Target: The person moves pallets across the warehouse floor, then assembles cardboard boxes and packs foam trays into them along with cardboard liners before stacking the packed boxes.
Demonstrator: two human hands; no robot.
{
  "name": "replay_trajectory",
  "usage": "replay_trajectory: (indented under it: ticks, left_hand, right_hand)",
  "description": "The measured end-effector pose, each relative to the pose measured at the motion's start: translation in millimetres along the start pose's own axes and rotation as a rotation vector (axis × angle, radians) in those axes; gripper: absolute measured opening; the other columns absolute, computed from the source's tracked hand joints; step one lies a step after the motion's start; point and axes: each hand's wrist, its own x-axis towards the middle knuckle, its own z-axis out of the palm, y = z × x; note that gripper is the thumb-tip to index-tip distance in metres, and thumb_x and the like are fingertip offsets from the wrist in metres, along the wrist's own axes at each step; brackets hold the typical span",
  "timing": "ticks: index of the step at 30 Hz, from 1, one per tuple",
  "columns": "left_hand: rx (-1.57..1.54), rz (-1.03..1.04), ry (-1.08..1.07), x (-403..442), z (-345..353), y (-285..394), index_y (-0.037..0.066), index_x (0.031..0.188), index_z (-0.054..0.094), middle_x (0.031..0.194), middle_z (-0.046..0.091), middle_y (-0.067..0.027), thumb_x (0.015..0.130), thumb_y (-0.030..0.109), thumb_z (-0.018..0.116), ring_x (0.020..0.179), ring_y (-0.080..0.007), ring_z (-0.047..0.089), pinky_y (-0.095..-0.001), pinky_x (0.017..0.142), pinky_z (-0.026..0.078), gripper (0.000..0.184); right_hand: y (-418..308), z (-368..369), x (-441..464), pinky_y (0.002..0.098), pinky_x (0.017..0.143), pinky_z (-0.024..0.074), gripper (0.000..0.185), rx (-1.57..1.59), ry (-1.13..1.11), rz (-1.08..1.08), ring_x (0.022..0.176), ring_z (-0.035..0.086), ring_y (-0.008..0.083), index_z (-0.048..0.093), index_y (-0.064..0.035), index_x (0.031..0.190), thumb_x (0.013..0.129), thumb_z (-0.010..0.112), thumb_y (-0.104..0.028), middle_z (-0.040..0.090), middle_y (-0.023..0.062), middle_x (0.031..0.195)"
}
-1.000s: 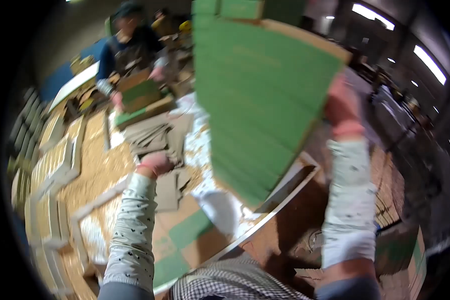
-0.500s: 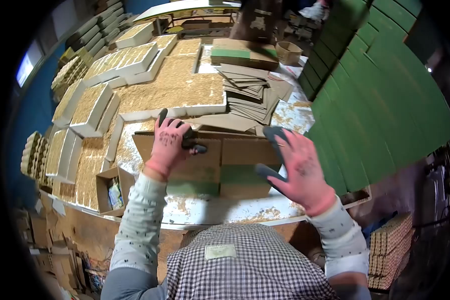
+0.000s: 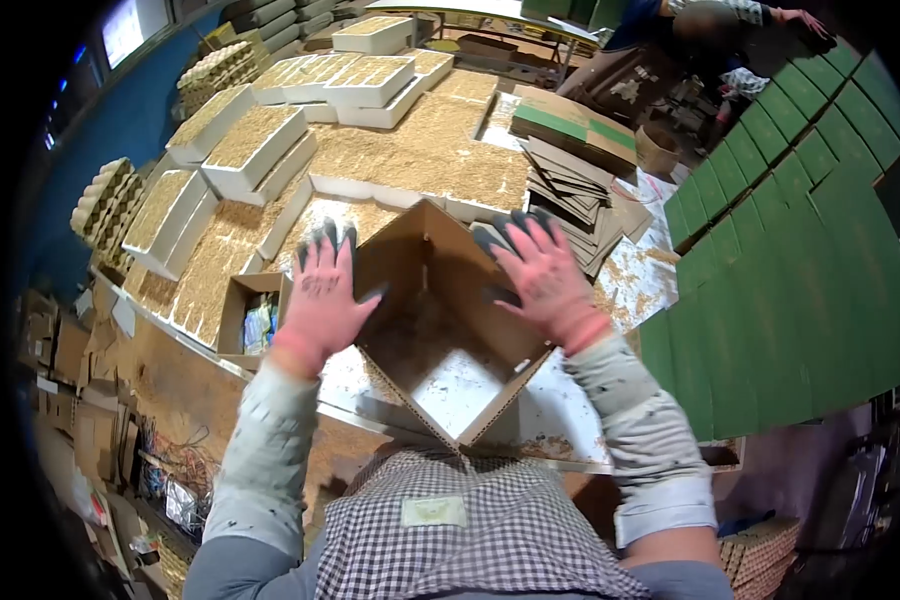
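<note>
A brown cardboard box (image 3: 480,325) stands unfolded into a diamond shape in front of me, its corner toward my apron. White tabletop shows through its open bottom. My left hand (image 3: 325,305), in a pink glove with dark fingertips, lies along the box's left side, fingers spread and thumb at the edge. On the opposite side, my right hand (image 3: 545,285), gloved alike, rests against the right wall with fingers stretched out. Both hands are open and touch the cardboard; neither is wrapped round it.
White trays (image 3: 255,150) filled with tan crumbly material stand at the left and back. Flat cardboard sheets (image 3: 570,195) lie beyond my right hand. A small carton (image 3: 238,315) holds colourful packets. Green boxes (image 3: 790,290) are stacked at right. Another person's hand (image 3: 800,20) shows at top right.
The cardboard went from flat and folded to an opened-out square box. Both hands moved to its opposite sides. My view shifted, and another person has come into sight at top right.
</note>
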Motion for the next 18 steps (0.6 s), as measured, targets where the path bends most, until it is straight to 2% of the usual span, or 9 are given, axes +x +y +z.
replay_trajectory:
  ticks: [3,5,6,8,9,10,12,15,18]
  left_hand:
    - [-0.467,0.112,-0.3,22,-8,-5,0.004,0.132,0.038,0.128,0.048,-0.02,0.086,0.047,0.048,0.122,-0.0317,0.042,-0.0355,0.101,0.034,0.064]
    - [-0.529,0.18,-0.542,32,-23,11,0.011,0.127,0.048,0.121,0.056,-0.0117,0.086,0.048,0.046,0.121,-0.0279,0.044,-0.0351,0.099,0.035,0.055]
    - [-0.344,0.507,-0.29,37,7,16,0.013,0.113,0.06,0.111,0.06,-0.0091,0.085,0.046,0.05,0.116,-0.0237,0.047,-0.0365,0.097,0.035,0.045]
    - [-0.234,0.483,-0.302,58,13,40,0.013,0.095,0.068,0.106,0.061,-0.0073,0.085,0.046,0.048,0.108,-0.0224,0.051,-0.0388,0.097,0.033,0.04]
    - [-0.263,0.481,-0.331,65,19,51,0.012,0.09,0.068,0.102,0.061,-0.007,0.085,0.046,0.048,0.105,-0.023,0.051,-0.0391,0.097,0.033,0.04]
    - [-0.291,0.476,-0.354,71,28,59,0.012,0.085,0.069,0.098,0.061,-0.0067,0.085,0.046,0.048,0.103,-0.0235,0.051,-0.0395,0.097,0.032,0.04]
    - [-0.512,0.227,-0.105,65,64,83,0.009,0.08,0.066,0.091,0.057,-0.0069,0.079,0.037,0.057,0.1,-0.0247,0.051,-0.0391,0.097,0.032,0.029]
    - [-0.564,0.137,0.189,48,70,88,0.007,0.103,0.057,0.108,0.052,-0.0126,0.076,0.027,0.059,0.108,-0.0301,0.046,-0.043,0.101,0.029,0.034]
    - [-0.487,-0.033,0.419,50,61,79,0.004,0.113,0.052,0.113,0.053,-0.0153,0.077,0.031,0.061,0.11,-0.0301,0.046,-0.0431,0.099,0.031,0.046]
  right_hand:
    - [22,-36,-53,0.0519,0.108,0.015,0.084,0.729,-0.297,-0.246,0.131,0.026,0.0381,0.045,-0.0113,0.128,0.06,0.075,-0.048,0.036,0.0148,0.138]
    - [-10,-32,-70,0.0525,0.108,0.0149,0.088,0.563,-0.362,-0.082,0.13,0.028,0.0376,0.045,-0.0114,0.128,0.055,0.077,-0.05,0.039,0.0156,0.136]
    - [-30,-25,-76,0.0528,0.107,0.0149,0.09,0.479,-0.395,0.004,0.129,0.029,0.0374,0.046,-0.0114,0.127,0.053,0.077,-0.051,0.04,0.016,0.135]
    - [-83,44,-63,0.0516,0.107,0.0163,0.08,0.184,-0.231,0.213,0.127,0.032,0.0384,0.049,-0.01,0.124,0.061,0.072,-0.052,0.043,0.0178,0.13]
    - [-88,74,-74,0.0506,0.108,0.017,0.065,0.195,-0.537,0.025,0.128,0.031,0.0402,0.05,-0.0103,0.123,0.073,0.063,-0.05,0.039,0.0189,0.136]
    - [-83,90,-79,0.0471,0.103,0.0273,0.058,0.195,-0.442,0.052,0.121,0.039,0.038,0.053,-0.0092,0.119,0.074,0.063,-0.045,0.046,0.0167,0.127]
    - [-22,4,-33,0.0448,0.092,0.0369,0.058,0.275,-0.441,0.035,0.108,0.046,0.0342,0.051,-0.0059,0.121,0.076,0.063,-0.041,0.051,0.0159,0.111]
    - [40,39,-52,0.0427,0.084,0.0385,0.059,0.428,-0.022,0.577,0.101,0.048,0.0314,0.045,-0.0026,0.125,0.078,0.06,-0.035,0.053,0.0145,0.101]
    - [-35,70,-67,0.0403,0.095,0.0362,0.061,-0.056,0.026,0.237,0.116,0.044,0.0355,0.036,0.0004,0.133,0.084,0.053,-0.033,0.044,0.0251,0.127]
